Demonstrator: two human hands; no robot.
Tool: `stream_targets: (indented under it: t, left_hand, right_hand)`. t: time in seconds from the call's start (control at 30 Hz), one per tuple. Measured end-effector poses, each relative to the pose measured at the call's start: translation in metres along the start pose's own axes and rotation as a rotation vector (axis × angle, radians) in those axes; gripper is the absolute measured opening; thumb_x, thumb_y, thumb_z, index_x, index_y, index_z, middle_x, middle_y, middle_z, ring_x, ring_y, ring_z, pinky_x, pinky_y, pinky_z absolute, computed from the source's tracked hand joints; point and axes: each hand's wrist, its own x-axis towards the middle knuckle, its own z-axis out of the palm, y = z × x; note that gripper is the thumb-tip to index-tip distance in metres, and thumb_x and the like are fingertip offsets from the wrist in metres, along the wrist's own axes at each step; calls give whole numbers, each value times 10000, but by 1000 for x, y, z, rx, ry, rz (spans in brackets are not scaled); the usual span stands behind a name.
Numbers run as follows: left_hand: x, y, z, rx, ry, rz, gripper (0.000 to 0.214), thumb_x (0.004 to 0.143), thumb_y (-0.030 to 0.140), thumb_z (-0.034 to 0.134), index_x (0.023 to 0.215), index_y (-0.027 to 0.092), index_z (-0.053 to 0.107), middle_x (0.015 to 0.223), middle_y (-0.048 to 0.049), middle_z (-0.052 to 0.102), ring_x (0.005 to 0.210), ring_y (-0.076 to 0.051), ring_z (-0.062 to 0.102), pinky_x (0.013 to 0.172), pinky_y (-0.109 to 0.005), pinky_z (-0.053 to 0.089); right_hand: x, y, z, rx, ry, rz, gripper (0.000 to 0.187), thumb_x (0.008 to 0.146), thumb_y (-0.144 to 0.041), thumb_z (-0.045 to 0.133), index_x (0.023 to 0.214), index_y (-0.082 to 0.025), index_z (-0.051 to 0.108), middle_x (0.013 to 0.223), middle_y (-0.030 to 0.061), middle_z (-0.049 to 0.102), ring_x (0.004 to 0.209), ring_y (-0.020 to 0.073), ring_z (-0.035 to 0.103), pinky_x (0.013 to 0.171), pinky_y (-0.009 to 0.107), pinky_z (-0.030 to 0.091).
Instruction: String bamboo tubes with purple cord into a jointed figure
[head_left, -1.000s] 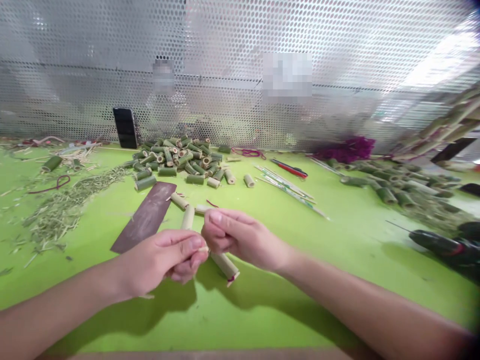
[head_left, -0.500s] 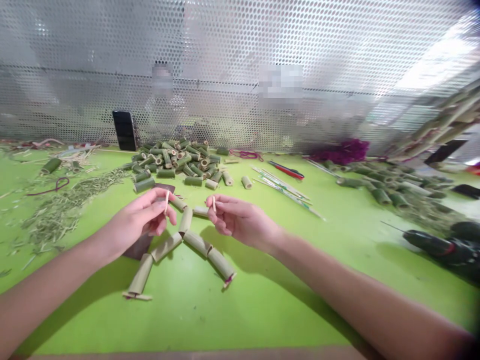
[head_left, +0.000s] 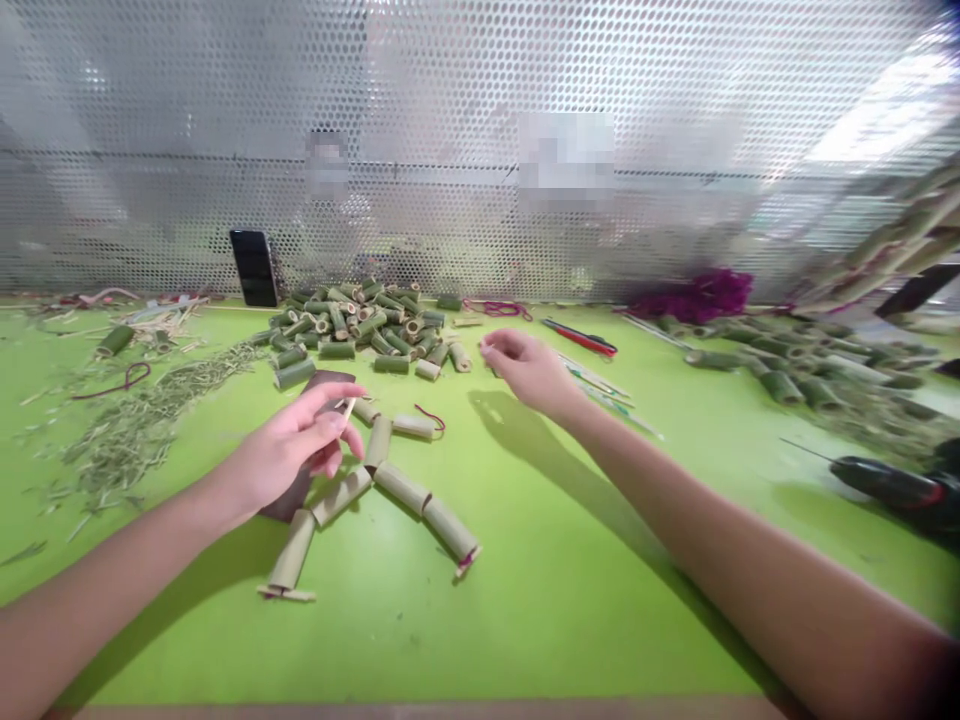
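Observation:
Between the thumb and fingers of my left hand [head_left: 289, 450] is a short thin bamboo stick [head_left: 348, 411]. My right hand [head_left: 529, 370] is farther out to the right, its fingertips pinched together above a short bamboo piece that it mostly covers; what is in the pinch is hidden. Below and between the hands lies a jointed bamboo figure [head_left: 403, 488] made of several tube segments, with small crosspieces at the ends of its two legs. A dark red cord [head_left: 433, 416] sticks out of its right arm segment. Under my left hand is a dark flat slab [head_left: 289, 497].
A heap of cut bamboo tubes [head_left: 367, 325] lies at the back, beside an upright phone [head_left: 255, 268]. Bamboo shavings [head_left: 139, 425] cover the left. To the right are a red-black cutter [head_left: 581, 338], thin sticks [head_left: 600, 380], more bamboo [head_left: 802, 365] and a drill [head_left: 892, 485].
My right hand has moved right and away from me, from above the figure to beside the bamboo heap, uncovering the cord. My left hand keeps its stick, which has tilted.

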Motion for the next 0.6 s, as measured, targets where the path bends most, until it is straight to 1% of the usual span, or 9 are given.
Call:
stream_targets:
  t: [0.07,0.17,0.23,0.3,0.33,0.4,0.47,0.5,0.6]
  left_hand:
    - [1,-3,0,-5,-12,3,367,1003,315,550,1355,212,539,829,-14,677,667,-148,581,630,-283,460]
    - [4,-7,1,-56,-28,-7,360,996,308,560,1340,202,539,817,-7,662,649,-140,565,620,-275,443]
    - [6,-9,2,-64,-28,-3,358,986,303,571,1325,194,545,801,-5,655,639,-140,557,610,-272,431]
    - [6,-9,3,-36,-11,1,358,982,311,572,1318,189,555,787,-4,650,629,-141,547,595,-267,416]
    - [5,-9,4,-27,-1,-8,359,981,315,570,1316,187,560,780,-3,647,619,-138,537,583,-263,404]
    - [4,-7,5,-35,12,-34,368,979,318,566,1323,187,562,780,-1,644,603,-129,515,563,-252,380]
    - [2,-6,6,-70,13,-55,384,979,320,564,1341,192,550,792,0,643,596,-119,500,555,-247,363]
    - [1,-5,6,-84,9,-59,391,980,321,562,1349,193,542,795,1,642,595,-116,495,555,-246,360]
    - [-1,-4,7,-74,-2,-59,393,981,332,560,1345,185,536,777,6,636,588,-111,483,553,-245,353]
  right_hand:
    - [6,7,-18,-161,36,-35,249,899,-447,568,848,-208,616,792,80,599,730,207,512,673,345,396]
    - [15,5,-32,-354,-62,-94,243,839,-357,658,649,-218,597,711,91,604,699,211,515,698,371,393]
    - [25,-9,-29,-443,-150,-120,332,823,-316,671,537,-218,535,580,64,537,624,187,494,687,371,394]
    - [37,-35,-21,-493,-230,-148,368,831,-305,664,509,-209,512,496,27,464,579,171,487,681,359,402]
    - [42,-52,-15,-500,-263,-168,319,833,-312,665,554,-198,559,506,23,489,577,171,500,679,349,410]
    - [51,-89,-3,-450,-282,-263,208,929,-353,564,884,-193,688,742,34,654,704,172,581,741,318,439]
    - [54,-124,7,-248,-110,-469,352,1032,-344,373,1203,-186,636,883,37,695,775,168,608,774,309,440]
    - [52,-138,11,-209,-35,-547,379,1048,-362,345,1245,-181,614,885,30,692,765,163,602,765,303,432]
    - [42,-156,17,-316,-42,-657,366,1052,-402,374,1146,-185,653,858,20,688,727,156,576,709,286,393]
